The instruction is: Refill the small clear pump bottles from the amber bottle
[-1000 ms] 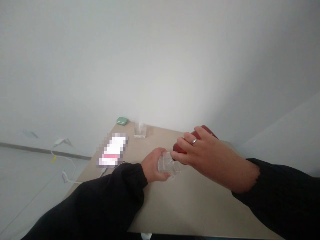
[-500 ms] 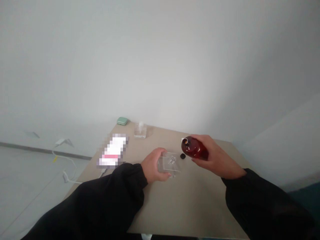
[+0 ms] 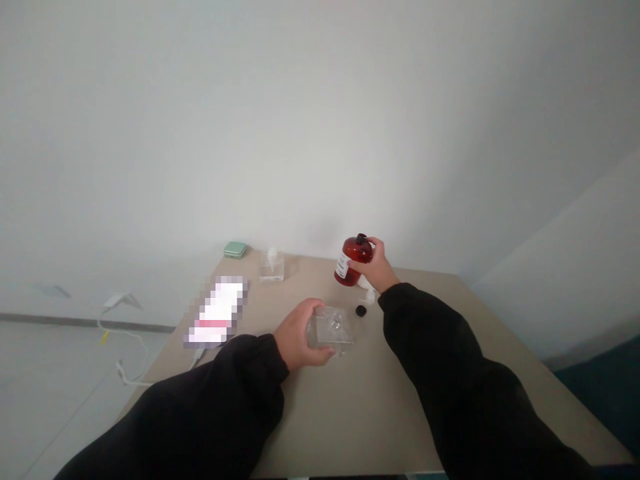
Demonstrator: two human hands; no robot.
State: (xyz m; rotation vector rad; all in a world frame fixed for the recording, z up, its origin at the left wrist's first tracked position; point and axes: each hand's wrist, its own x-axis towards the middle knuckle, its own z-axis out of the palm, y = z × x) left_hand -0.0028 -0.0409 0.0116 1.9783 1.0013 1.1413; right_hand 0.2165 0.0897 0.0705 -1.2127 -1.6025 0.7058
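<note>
Red bottle (image 3: 356, 252) in your right hand (image 3: 379, 268), near the table's (image 3: 350, 413) back edge, right of its middle. Fingers wrapped round its side, white label (image 3: 343, 265) showing at the left; neck up, body a little tilted. Whether the base touches the wood-toned top, I cannot tell.

Your left hand (image 3: 295, 335) grips a clear jar (image 3: 330, 327) around the middle of the table, thumb at the near side, fingers at the far side. The jar's round neck faces up, uncovered by your palm.

Black cap (image 3: 361, 311) lies loose just right of the jar. A small white piece (image 3: 370, 295) sits beyond it, near your right wrist; its shape is partly hidden.

Toward the back left corner: a green case (image 3: 235, 250), then a second jar (image 3: 272, 269) with a white top along the back edge. Phone (image 3: 217, 312) by the left edge, well apart from the bottle.

My reading: the step is managing the bottle's position while you brace the jar. Hold the bottle low on its body, level it, and let the whole base meet the table at once. Mind your sleeve over the white piece and cap. Brace the jar lightly; clear walls look slick.
</note>
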